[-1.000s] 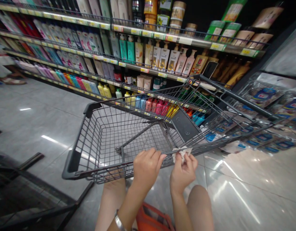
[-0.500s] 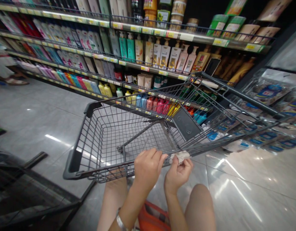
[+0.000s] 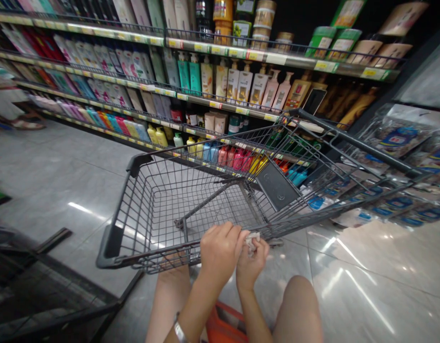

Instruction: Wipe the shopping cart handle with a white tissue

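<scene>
Head view, the only one: looking down past bare knees (image 3: 297, 297) at a dark wire shopping cart (image 3: 279, 185), upright on a glossy tiled floor (image 3: 343, 309). Gripping the cart's near rail (image 3: 305, 218) with the left hand (image 3: 220, 252), fingers curled closed over the bar. Pinching a small, crumpled, pale tissue (image 3: 253, 237) between thumb and fingertips of the right hand (image 3: 251, 263), just beside the left thumb, at the same rail; hard to tell whether pressed against metal. Step in hand, as far as can be judged: rubbing the rail with the tissue, bracing with the left hand. Calling next, by the same judgement, for a firm left hold, and for tissue between right fingertips and bar. Beyond the cart, on tiered shelves (image 3: 277, 58): pump bottles (image 3: 244, 85). At right: clear packets (image 3: 398, 136).
</scene>
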{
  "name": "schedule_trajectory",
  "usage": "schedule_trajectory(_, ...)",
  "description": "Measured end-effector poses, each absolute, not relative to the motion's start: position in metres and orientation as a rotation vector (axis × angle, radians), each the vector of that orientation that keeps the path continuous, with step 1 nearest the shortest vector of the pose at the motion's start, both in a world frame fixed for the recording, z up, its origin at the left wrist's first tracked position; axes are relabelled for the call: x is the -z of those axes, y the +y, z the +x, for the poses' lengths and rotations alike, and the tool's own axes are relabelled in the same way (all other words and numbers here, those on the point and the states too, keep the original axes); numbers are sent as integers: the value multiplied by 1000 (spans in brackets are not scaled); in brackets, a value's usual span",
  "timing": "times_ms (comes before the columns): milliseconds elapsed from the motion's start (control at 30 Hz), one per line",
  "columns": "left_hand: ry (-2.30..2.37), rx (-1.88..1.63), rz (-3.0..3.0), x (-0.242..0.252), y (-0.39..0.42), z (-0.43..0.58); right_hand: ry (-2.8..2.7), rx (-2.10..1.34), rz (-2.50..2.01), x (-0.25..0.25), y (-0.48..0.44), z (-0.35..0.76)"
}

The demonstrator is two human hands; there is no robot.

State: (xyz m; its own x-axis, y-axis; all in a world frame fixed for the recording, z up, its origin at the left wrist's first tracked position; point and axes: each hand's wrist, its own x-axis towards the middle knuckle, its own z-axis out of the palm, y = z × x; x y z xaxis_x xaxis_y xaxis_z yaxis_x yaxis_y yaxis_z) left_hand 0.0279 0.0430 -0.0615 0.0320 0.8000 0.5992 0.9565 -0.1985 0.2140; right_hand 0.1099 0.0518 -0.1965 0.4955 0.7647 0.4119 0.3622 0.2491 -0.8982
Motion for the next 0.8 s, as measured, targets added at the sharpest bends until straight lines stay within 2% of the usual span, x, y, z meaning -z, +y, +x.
schedule_trajectory(267,-1752,921,-2046,60,44,27,-1395,-502,-1420,181,58,144)
schedule_trajectory(433,-1730,939,-2055,61,45,28,-1186,-608,-1567,163,55,165)
schedule_trajectory(567,-1729,952,-2047,62,45,27,-862,-511,-1498,130,56,170)
schedule_trajectory(667,-1747,955,-2045,63,46,28,-816,-426,-1404,109,64,162)
schedule_trajectory(800,-1793,926,-2067,63,45,28,-894,-324,-1374,110,71,147)
